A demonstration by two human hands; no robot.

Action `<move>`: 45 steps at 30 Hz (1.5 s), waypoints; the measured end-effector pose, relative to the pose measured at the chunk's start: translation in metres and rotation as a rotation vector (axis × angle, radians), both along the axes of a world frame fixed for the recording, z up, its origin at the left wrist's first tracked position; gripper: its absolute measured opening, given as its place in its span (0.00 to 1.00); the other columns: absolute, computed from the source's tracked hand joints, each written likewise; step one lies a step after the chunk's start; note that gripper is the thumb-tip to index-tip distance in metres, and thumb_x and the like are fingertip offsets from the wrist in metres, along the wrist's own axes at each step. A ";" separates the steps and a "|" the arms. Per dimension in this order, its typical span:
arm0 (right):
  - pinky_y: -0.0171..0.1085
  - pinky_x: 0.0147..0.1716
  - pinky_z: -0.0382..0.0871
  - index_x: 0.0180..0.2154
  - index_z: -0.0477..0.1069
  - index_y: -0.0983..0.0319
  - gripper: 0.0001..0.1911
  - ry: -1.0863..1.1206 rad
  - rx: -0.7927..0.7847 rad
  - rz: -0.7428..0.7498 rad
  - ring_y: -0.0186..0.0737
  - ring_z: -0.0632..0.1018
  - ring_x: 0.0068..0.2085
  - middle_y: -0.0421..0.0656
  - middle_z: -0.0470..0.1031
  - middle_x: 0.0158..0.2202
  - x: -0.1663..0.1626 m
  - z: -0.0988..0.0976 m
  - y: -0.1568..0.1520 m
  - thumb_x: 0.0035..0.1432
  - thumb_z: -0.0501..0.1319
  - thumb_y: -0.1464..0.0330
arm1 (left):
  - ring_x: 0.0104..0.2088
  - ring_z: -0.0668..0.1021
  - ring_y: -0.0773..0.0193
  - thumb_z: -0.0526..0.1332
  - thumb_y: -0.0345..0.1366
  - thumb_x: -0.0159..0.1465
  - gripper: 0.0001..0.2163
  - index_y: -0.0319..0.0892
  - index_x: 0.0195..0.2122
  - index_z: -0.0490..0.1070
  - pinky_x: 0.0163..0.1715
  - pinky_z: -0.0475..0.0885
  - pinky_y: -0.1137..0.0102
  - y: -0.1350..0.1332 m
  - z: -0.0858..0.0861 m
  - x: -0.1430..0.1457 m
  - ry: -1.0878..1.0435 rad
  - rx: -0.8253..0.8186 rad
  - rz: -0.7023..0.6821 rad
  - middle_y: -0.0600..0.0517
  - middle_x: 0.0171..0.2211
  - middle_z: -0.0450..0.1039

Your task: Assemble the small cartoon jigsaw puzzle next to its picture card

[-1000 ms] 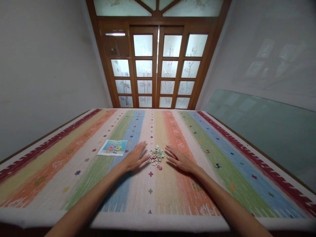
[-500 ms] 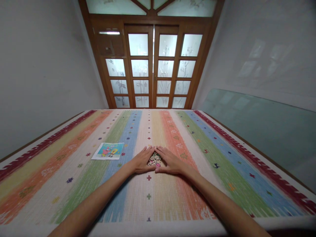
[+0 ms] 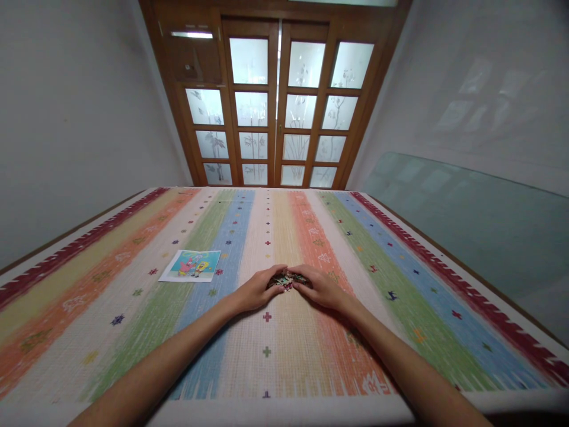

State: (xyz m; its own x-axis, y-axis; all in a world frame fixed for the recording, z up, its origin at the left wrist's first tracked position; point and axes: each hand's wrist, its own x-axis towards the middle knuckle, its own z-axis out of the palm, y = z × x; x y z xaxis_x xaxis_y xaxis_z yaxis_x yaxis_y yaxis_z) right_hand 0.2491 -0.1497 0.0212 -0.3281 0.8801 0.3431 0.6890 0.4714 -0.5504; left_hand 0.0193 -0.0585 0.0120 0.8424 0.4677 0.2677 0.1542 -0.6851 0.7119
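A small heap of jigsaw puzzle pieces (image 3: 283, 280) lies on the striped mat (image 3: 311, 350) at the middle. My left hand (image 3: 256, 290) and my right hand (image 3: 320, 286) are cupped together around the heap, fingers curled over it, so only a sliver of the pieces shows between them. A cartoon picture card (image 3: 191, 265) lies flat on the mat, well to the left of my left hand.
The colourful striped mat covers the whole surface up to a wooden door with frosted glass panes (image 3: 275, 107). A sheet of glass (image 3: 471, 219) leans along the right wall. A plain wall runs along the left.
My hands were apart on either side of the spread heap. They slid inward, pushed the pieces into a tight pile, and now curl over it.
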 end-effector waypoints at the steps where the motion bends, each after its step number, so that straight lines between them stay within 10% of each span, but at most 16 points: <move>1: 0.48 0.52 0.74 0.58 0.73 0.60 0.18 0.012 0.008 0.002 0.49 0.80 0.51 0.52 0.80 0.51 0.000 0.001 0.000 0.69 0.58 0.66 | 0.59 0.77 0.52 0.61 0.38 0.69 0.23 0.42 0.64 0.64 0.62 0.70 0.54 0.000 -0.001 0.000 -0.027 -0.013 -0.002 0.41 0.60 0.74; 9: 0.52 0.53 0.75 0.57 0.73 0.59 0.17 -0.005 0.079 0.004 0.50 0.79 0.53 0.52 0.79 0.53 0.006 -0.003 -0.002 0.69 0.59 0.67 | 0.54 0.80 0.52 0.65 0.38 0.66 0.26 0.41 0.64 0.64 0.57 0.74 0.54 0.000 0.004 -0.012 -0.098 -0.074 -0.025 0.40 0.56 0.77; 20: 0.60 0.69 0.57 0.69 0.62 0.59 0.29 -0.233 0.018 0.033 0.56 0.60 0.72 0.53 0.60 0.71 -0.011 -0.015 -0.009 0.72 0.57 0.57 | 0.48 0.76 0.51 0.64 0.39 0.65 0.14 0.40 0.50 0.74 0.51 0.73 0.55 0.000 0.008 -0.040 0.036 0.362 0.129 0.42 0.47 0.76; 36: 0.52 0.55 0.75 0.58 0.72 0.60 0.17 -0.132 0.177 0.076 0.50 0.77 0.56 0.52 0.78 0.55 -0.013 -0.002 -0.018 0.69 0.59 0.68 | 0.34 0.74 0.63 0.71 0.46 0.63 0.19 0.42 0.51 0.75 0.37 0.71 0.67 -0.002 0.003 -0.037 -0.076 0.067 0.059 0.52 0.36 0.74; 45: 0.57 0.66 0.64 0.67 0.65 0.57 0.24 -0.261 0.144 0.096 0.53 0.66 0.69 0.48 0.70 0.66 -0.016 -0.008 -0.014 0.72 0.58 0.65 | 0.36 0.78 0.62 0.74 0.48 0.59 0.23 0.40 0.50 0.76 0.41 0.76 0.64 0.003 0.004 -0.040 -0.177 -0.094 0.072 0.50 0.37 0.76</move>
State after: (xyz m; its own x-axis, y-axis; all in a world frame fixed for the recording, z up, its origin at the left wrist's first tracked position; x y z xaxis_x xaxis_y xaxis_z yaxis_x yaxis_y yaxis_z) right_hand 0.2335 -0.1635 0.0131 -0.5010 0.7890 0.3556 0.7466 0.6018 -0.2836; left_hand -0.0203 -0.0554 0.0157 0.7494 0.5552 0.3608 0.0674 -0.6060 0.7926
